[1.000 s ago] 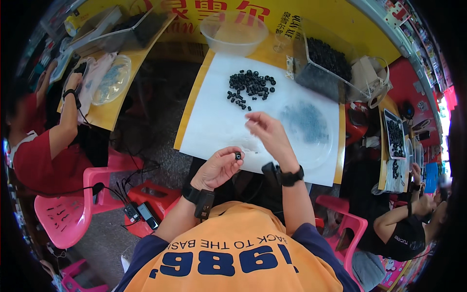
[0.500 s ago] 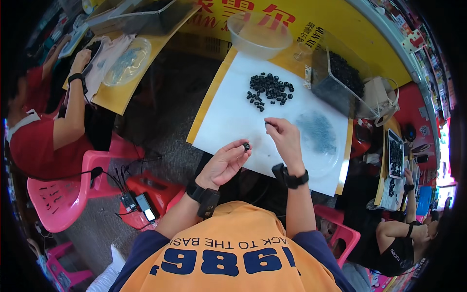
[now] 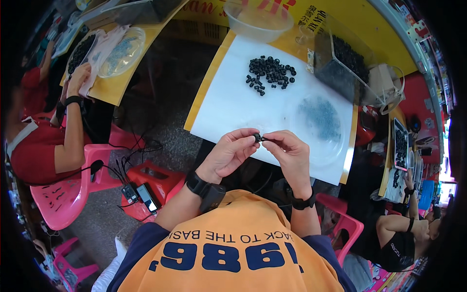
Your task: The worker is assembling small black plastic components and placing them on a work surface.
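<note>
My left hand (image 3: pixel 235 151) pinches a small round black part (image 3: pixel 257 138) between thumb and fingertips. Right beside it, my right hand (image 3: pixel 289 152) is closed in a pinch on a tiny dark piece (image 3: pixel 263 139) that meets the black part; its kind is too small to make out. Both hands are over the near edge of a white sheet (image 3: pixel 219 109) on the table. Farther off on the sheet lies a loose pile of small black parts (image 3: pixel 272 73). To the right, a clear round plate (image 3: pixel 318 163) holds many tiny bluish-grey pieces (image 3: pixel 318 119).
A clear bowl (image 3: pixel 258 31) stands at the back of the table, with a transparent bin (image 3: pixel 335 80) of black parts at the back right. Co-workers sit at tables left and right. A pink chair (image 3: pixel 65 194) and a red stool (image 3: pixel 151 177) are at left.
My right hand has come down and toward the left hand, so the tiny piece now meets the black part. The co-worker's hand at left has moved lower.
</note>
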The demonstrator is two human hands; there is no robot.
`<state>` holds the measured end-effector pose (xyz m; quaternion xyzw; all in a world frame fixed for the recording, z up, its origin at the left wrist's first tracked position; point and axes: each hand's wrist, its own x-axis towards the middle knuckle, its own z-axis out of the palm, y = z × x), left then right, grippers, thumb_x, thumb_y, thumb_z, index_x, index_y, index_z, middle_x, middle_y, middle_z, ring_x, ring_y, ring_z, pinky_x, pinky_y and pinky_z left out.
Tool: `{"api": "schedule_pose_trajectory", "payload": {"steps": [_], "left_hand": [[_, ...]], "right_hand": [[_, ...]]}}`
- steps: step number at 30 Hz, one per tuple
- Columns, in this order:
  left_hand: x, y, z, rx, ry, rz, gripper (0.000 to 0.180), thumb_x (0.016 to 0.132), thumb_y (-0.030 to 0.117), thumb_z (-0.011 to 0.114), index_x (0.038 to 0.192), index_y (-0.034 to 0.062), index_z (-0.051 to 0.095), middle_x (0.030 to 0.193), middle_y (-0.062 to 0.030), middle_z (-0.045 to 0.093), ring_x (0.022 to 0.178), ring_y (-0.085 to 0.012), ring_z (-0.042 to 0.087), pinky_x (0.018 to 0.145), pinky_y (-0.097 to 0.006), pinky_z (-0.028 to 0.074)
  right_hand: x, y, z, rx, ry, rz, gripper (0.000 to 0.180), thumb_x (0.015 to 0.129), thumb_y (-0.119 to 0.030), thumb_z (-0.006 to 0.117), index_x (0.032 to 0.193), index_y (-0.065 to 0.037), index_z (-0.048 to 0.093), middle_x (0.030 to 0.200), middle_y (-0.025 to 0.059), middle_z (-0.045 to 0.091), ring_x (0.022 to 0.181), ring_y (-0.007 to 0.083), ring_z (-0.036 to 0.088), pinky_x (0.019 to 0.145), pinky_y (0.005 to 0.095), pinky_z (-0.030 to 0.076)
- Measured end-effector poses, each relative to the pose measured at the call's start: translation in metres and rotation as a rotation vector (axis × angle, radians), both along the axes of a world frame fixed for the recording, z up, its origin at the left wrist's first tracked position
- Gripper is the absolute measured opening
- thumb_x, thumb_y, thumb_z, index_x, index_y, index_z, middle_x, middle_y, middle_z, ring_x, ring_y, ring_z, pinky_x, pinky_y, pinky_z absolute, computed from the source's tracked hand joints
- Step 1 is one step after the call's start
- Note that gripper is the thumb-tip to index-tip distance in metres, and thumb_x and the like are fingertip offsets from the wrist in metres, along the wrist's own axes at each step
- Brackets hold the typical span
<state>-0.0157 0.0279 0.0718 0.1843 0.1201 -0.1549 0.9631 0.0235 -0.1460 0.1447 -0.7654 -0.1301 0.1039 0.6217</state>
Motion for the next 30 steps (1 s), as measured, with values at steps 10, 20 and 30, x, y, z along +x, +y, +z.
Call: {"api": "schedule_pose_trajectory", "payload": {"steps": [10,20,30], "left_hand": [[0.0,-0.003,0.004,0.141,-0.023,0.028,0.022,0.095,0.001,0.062,0.116,-0.0024,0.064,0.105,-0.0105,0.069,0.09,-0.014,0.068,0.083,-0.025,0.058],[0.003,0.003,0.005,0.324,-0.09,-0.006,0.024,0.094,0.004,0.065,0.116,-0.0036,0.067,0.099,-0.0092,0.071,0.085,-0.0138,0.068,0.079,-0.025,0.056],[0.006,0.007,0.014,0.323,-0.085,-0.165,0.022,0.094,0.003,0.064,0.115,-0.0027,0.066,0.102,-0.0085,0.068,0.087,-0.0111,0.065,0.08,-0.025,0.055]], "right_hand": [[-0.004,0.001,-0.001,-0.179,-0.206,-0.01,0.014,0.08,-0.002,0.077,0.094,0.0,0.073,0.086,0.0088,0.071,0.072,0.0143,0.065,0.067,0.0257,0.052],[-0.008,0.003,-0.013,-0.136,-0.336,-0.045,0.013,0.078,0.0,0.079,0.089,0.001,0.071,0.089,0.0109,0.073,0.079,0.0176,0.07,0.07,0.0277,0.055],[0.004,-0.012,-0.019,-0.02,0.04,0.142,0.028,0.076,-0.004,0.08,0.103,-0.004,0.073,0.092,0.0027,0.065,0.092,0.0129,0.06,0.081,0.0253,0.048]]}}
